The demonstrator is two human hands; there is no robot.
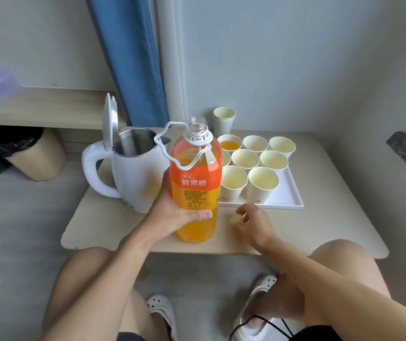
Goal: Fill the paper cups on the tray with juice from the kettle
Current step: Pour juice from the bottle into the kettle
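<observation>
A white kettle (133, 175) stands at the table's left with its lid flipped up; its steel inside looks empty. My left hand (172, 212) grips a large uncapped bottle of orange juice (195, 183) standing upright on the table in front of the kettle. My right hand (251, 221) pinches the bottle's small cap (235, 219) just above the tabletop, in front of the white tray (288, 193). Several paper cups (262, 184) stand on the tray. The far-left cup (229, 143) holds orange juice; the others I can see into look empty.
A stack of spare paper cups (223, 120) stands behind the tray by the wall. The small beige table (320, 230) ends just before my knees. A blue curtain (128, 57) hangs behind the kettle. A low wooden shelf (44, 107) lies to the left.
</observation>
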